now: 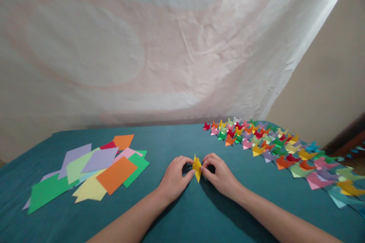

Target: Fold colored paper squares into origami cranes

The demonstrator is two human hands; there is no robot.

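A small folded piece of yellow paper (pixel 196 168) stands between my two hands, just above the middle of the table. My left hand (pixel 177 176) pinches its left side between thumb and fingers. From the other side, my right hand (pixel 217 172) grips the right edge with thumb and forefinger. Pointed tips of the paper stick out above and below my fingers. Its exact folded shape is partly hidden by the fingertips.
Loose coloured paper sheets (pixel 99 159) overlap on the left of the teal-covered table (pixel 171 140). Rows of folded paper birds (pixel 268 142) in many colours fill the right side. A pale printed sheet (pixel 159 45) hangs behind the table.
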